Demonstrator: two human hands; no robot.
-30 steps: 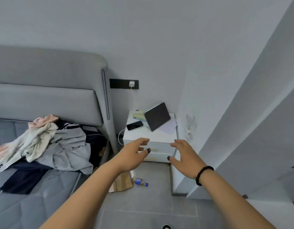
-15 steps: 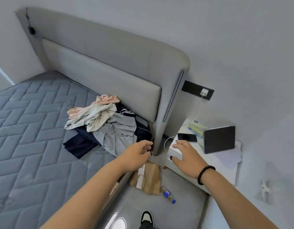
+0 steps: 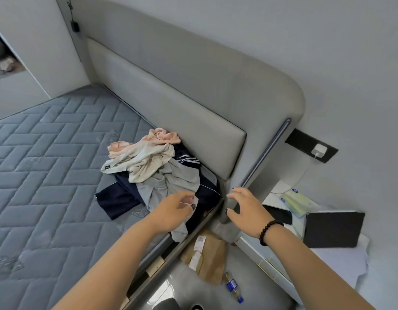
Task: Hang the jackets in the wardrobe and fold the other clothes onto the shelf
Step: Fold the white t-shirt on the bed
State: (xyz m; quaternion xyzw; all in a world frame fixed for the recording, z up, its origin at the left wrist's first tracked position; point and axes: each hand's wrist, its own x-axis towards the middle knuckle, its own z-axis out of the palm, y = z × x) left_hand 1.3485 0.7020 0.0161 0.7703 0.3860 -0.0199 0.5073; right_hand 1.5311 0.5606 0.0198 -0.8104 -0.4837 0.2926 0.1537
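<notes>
A heap of clothes lies on the grey quilted mattress (image 3: 48, 166) against the headboard (image 3: 182, 113). A pink garment (image 3: 163, 135) tops it, with a cream one (image 3: 144, 159) below, then a grey garment (image 3: 171, 183) and a navy one (image 3: 117, 199). My left hand (image 3: 174, 211) hovers over the near edge of the grey garment, fingers loosely curled and holding nothing. My right hand (image 3: 246, 206), with a dark bead bracelet at the wrist, is spread in the air in front of the bed's corner, apart from the clothes. No wardrobe or shelf is in view.
A white nightstand (image 3: 271, 260) at the right carries a phone (image 3: 280, 214), a dark tablet (image 3: 332, 229), a tissue pack (image 3: 298, 202) and paper. On the floor between bed and nightstand lie a brown paper bag (image 3: 207, 256) and a small bottle (image 3: 232, 286). A charger (image 3: 318, 151) is plugged into the wall.
My view has swung left from the nightstand to the bed. Both hands have come closer to the clothes heap, the left one now over the grey garment.
</notes>
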